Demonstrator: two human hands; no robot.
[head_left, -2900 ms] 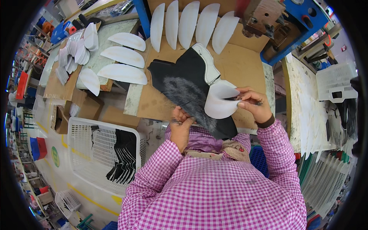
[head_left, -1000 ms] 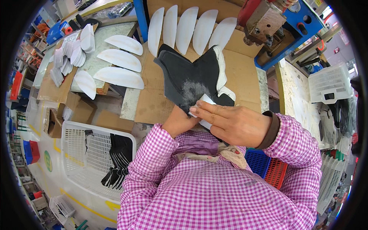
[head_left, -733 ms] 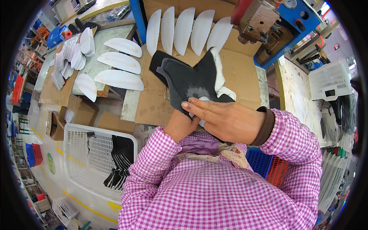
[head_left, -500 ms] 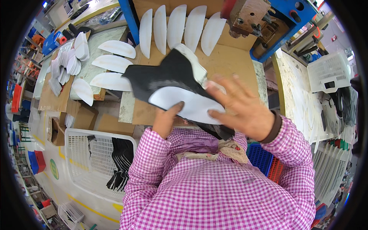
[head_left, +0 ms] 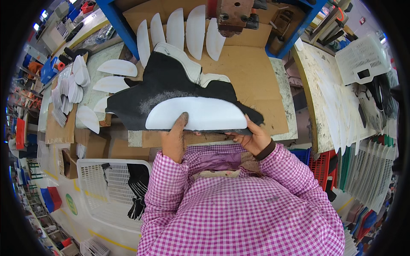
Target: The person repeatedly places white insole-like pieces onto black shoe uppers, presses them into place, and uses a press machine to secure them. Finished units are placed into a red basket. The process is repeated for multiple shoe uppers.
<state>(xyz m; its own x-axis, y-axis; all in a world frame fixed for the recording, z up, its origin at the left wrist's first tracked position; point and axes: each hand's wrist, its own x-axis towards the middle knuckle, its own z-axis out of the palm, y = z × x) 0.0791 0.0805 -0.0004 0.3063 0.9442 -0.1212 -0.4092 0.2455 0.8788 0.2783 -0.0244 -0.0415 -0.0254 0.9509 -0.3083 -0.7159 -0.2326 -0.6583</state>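
A black shoe-upper-shaped fabric piece (head_left: pixel 166 81) with white trim (head_left: pixel 181 59) along its far edge is spread out in front of me. On its near edge lies a smooth white half-moon pad (head_left: pixel 200 113), straight side toward me. My left hand (head_left: pixel 174 138) is closed on the near edge, thumb pressing on the pad and fingers hidden underneath. My right hand (head_left: pixel 255 138) pinches the right end of the near edge, its thumb at the pad's right tip. A greyish rough patch shows on the black fabric above the pad.
Several white half-moon pads (head_left: pixel 175 30) lean against the cardboard at the back; others (head_left: pixel 117 67) lie at left. A machine head (head_left: pixel 232 17) hangs above the cardboard-covered table (head_left: pixel 256 81). A white basket (head_left: pixel 98 183) with black pieces stands lower left. Long white strips (head_left: pixel 329 85) hang at right.
The fabric piece has turned and now lies flatter and wider, with the pad's straight side level. My right hand has come down from over the piece to its right end.
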